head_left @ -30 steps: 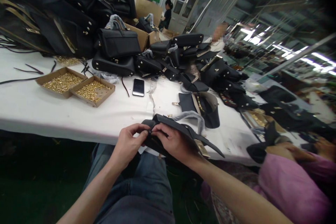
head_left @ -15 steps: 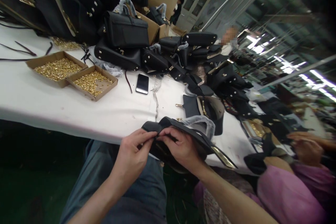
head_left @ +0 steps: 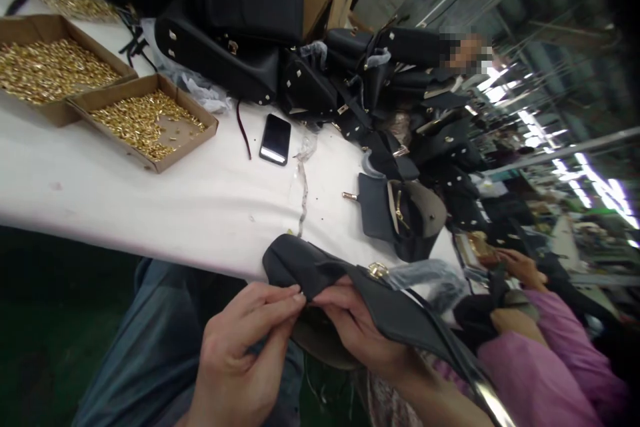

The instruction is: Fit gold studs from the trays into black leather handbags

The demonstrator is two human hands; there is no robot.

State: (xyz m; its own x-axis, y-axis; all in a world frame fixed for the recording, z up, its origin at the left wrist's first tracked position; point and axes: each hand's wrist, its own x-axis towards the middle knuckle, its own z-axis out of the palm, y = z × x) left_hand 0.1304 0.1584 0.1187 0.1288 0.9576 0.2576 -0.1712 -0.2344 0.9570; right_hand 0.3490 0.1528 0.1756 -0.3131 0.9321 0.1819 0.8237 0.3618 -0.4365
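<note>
A black handbag (head_left: 320, 267) rests across my lap at the table's front edge, its handle (head_left: 430, 277) wrapped in clear plastic and a gold fitting on its side. My right hand (head_left: 365, 327) is closed on the bag's edge, with the fingers partly behind the black material. Against that same edge, my left hand (head_left: 250, 347) pinches thumb and forefinger together. A tiny pale spot shows at those fingertips, too small to name.
Two cardboard trays (head_left: 190, 147) of small gold metal pieces stand at the left. A phone (head_left: 275, 140) lies mid-table, near an open black bag (head_left: 415, 220). Many black bags (head_left: 220, 67) are piled behind. At the right, a co-worker in pink sleeves (head_left: 530, 373) handles dark material.
The view has moved closer to the table. The handbag has turned and shifted lower right, showing its gold fitting. Both hands stay at its edge. The co-worker's hand has moved toward the gold pieces.
</note>
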